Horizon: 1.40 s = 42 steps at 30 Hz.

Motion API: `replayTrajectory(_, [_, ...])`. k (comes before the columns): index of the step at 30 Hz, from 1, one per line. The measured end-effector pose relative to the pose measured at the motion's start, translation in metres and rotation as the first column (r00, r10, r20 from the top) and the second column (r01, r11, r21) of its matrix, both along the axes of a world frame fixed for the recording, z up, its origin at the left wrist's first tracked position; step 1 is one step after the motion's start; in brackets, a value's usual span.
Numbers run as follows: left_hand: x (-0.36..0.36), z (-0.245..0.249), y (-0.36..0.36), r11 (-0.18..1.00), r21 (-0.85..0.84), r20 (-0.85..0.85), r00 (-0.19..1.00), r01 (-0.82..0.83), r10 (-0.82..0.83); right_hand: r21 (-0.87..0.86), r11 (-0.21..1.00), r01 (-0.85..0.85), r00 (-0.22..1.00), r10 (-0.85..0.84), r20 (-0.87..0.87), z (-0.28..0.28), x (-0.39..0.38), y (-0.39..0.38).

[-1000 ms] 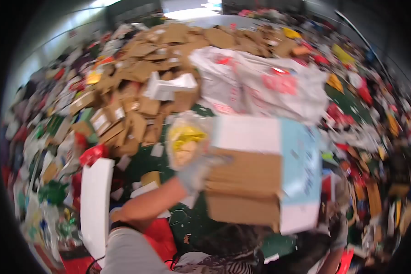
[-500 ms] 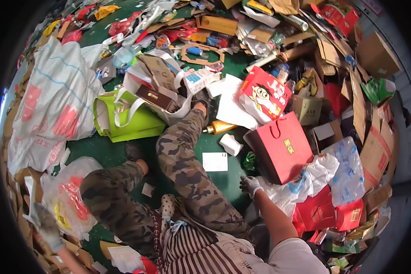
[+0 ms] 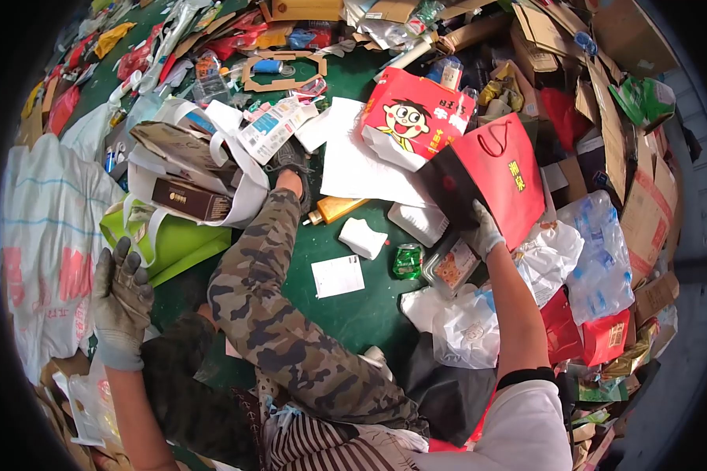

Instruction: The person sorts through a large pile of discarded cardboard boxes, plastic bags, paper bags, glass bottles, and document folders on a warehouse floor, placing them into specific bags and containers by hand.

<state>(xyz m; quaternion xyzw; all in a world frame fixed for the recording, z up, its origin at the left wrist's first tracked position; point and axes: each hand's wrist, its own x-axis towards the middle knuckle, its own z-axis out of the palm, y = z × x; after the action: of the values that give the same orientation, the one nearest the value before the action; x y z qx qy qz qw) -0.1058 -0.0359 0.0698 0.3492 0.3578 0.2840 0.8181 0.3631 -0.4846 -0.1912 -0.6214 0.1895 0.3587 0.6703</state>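
Note:
I sit on a green floor with my legs in camouflage trousers (image 3: 275, 314) stretched out. My right hand (image 3: 483, 231), in a grey glove, grips the lower edge of a red paper gift bag (image 3: 495, 177) and lifts it off the pile. My left hand (image 3: 122, 302), also gloved, hovers with fingers spread and nothing in it, just below a green bag (image 3: 177, 243) and beside a large white woven sack (image 3: 43, 251).
A white bag with boxes (image 3: 188, 173) lies by my left foot. A red cartoon carton (image 3: 412, 118), an orange bottle (image 3: 334, 209), a green can (image 3: 407, 261), white paper (image 3: 338, 276), plastic bags (image 3: 463, 322) and flattened cardboard (image 3: 620, 157) surround me.
My view swung from a cardboard heap, where I held a box, down to my legs. My right hand rose from the floor and took hold of the red bag; my left hand came forward, holding nothing.

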Motion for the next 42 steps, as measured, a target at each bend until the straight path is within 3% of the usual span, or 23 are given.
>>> replayTrajectory(2, [0.009,-0.011,0.008,0.999,-0.037,-0.026,1.0,0.014,-0.015,0.011,0.998,-0.058,0.993,0.056,0.103,0.005,0.01,0.027])
replayTrajectory(4, [0.015,-0.021,0.014,0.996,-0.073,-0.046,0.998,0.041,-0.045,-0.181,0.983,0.004,0.99,0.021,0.137,0.003,0.001,0.057])
replayTrajectory(6, [0.018,-0.021,0.02,0.994,-0.087,-0.057,0.996,0.064,-0.069,-0.322,0.936,-0.144,0.94,0.23,0.25,-0.009,-0.012,0.076])
replayTrajectory(8, [0.029,-0.017,0.023,0.992,-0.1,-0.04,0.996,0.076,-0.081,-0.643,0.687,-0.34,0.761,0.602,0.242,-0.058,-0.008,0.061])
replayTrajectory(10, [0.037,-0.014,0.03,0.99,-0.096,-0.006,0.994,0.104,-0.105,-0.782,0.491,-0.382,0.674,0.728,0.127,-0.106,-0.026,0.042])
replayTrajectory(12, [0.046,-0.013,0.04,0.988,-0.099,-0.052,0.991,0.116,-0.122,-0.777,0.582,-0.24,0.706,0.654,0.272,-0.095,-0.065,0.041])
replayTrajectory(13, [0.052,-0.015,0.045,0.988,-0.106,-0.08,0.989,0.117,-0.126,-0.899,0.346,-0.267,0.58,0.803,0.137,-0.05,-0.083,0.06])
replayTrajectory(15, [0.066,-0.015,0.057,0.99,-0.093,-0.164,0.98,0.102,-0.116,-0.959,0.246,-0.142,0.465,0.872,0.154,-0.06,-0.115,0.061])
replayTrajectory(16, [0.073,-0.014,0.063,0.993,-0.076,-0.223,0.969,0.092,-0.107,-0.96,0.19,-0.204,0.516,0.854,0.06,-0.041,-0.129,0.075])
replayTrajectory(19, [0.089,-0.015,0.086,0.984,0.085,-0.269,0.954,0.159,-0.131,-0.924,0.241,-0.298,0.52,0.853,0.055,-0.032,-0.15,0.086])
replayTrajectory(22, [0.096,-0.015,0.108,0.966,0.181,-0.323,0.939,0.184,-0.118,-0.931,0.284,-0.231,0.521,0.844,0.129,-0.04,-0.157,0.101])
replayTrajectory(24, [0.096,-0.014,0.119,0.947,0.235,-0.394,0.912,0.218,-0.112,-0.902,0.378,-0.209,0.442,0.859,0.258,-0.036,-0.152,0.124])
replayTrajectory(27, [0.092,-0.015,0.126,0.945,0.197,-0.407,0.899,0.26,-0.163,-0.854,0.465,-0.234,0.171,0.884,0.435,-0.009,-0.123,0.185])
replayTrajectory(30, [0.09,-0.017,0.131,0.933,0.163,-0.426,0.876,0.32,-0.226,-0.785,0.553,-0.279,0.116,0.831,0.544,0.009,-0.077,0.26])
replayTrajectory(32, [0.092,-0.018,0.133,0.932,0.2,-0.474,0.862,0.304,-0.179,-0.708,0.676,-0.204,-0.001,0.723,0.69,0.015,-0.04,0.314])
replayTrajectory(34, [0.095,-0.021,0.135,0.924,0.292,-0.475,0.876,0.248,-0.085,-0.618,0.754,-0.222,0.063,0.644,0.763,0.02,0.0,0.374])
replayTrajectory(36, [0.095,-0.028,0.14,0.855,0.469,-0.523,0.85,0.223,0.065,-0.606,0.765,-0.218,0.08,0.633,0.77,0.022,0.034,0.428])
replayTrajectory(38, [0.09,-0.029,0.152,0.712,0.626,-0.599,0.78,0.317,0.179,-0.656,0.735,-0.169,-0.079,0.654,0.753,0.013,0.069,0.482])
replayTrajectory(39, [0.093,-0.024,0.156,0.765,0.582,-0.618,0.761,0.275,0.196,-0.689,0.703,-0.18,-0.096,0.684,0.723,0.003,0.084,0.508])
replayTrajectory(42, [0.094,-0.024,0.171,0.598,0.699,-0.656,0.686,0.392,0.316,-0.843,0.481,-0.241,-0.044,0.862,0.505,-0.021,0.113,0.589])
